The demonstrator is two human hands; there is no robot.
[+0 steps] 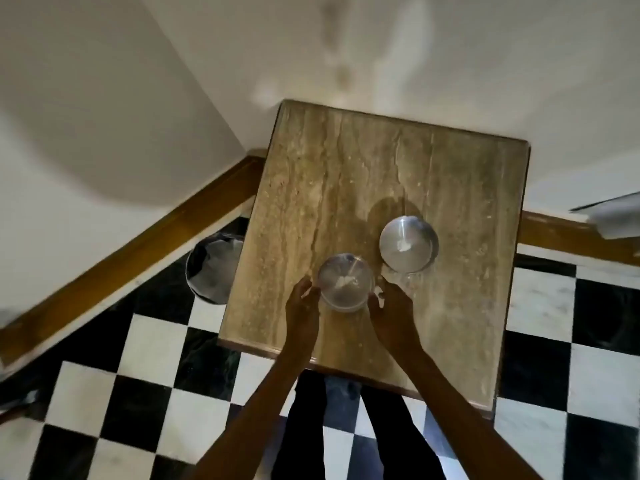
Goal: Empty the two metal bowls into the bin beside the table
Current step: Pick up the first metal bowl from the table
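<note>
Bowls sit on table [467, 209], nearer bowl [346, 287] w/ pale scraps between left hand [300, 306] & right hand [393, 306], both spread at its sides, grip unclear thru blur; sloppy lift could spill before bin [213, 268], far bowl [408, 244] untouched.

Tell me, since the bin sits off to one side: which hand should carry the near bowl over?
Left, probably. The left hand flanks the near bowl on the bin side; the right hand is opposite.
</note>
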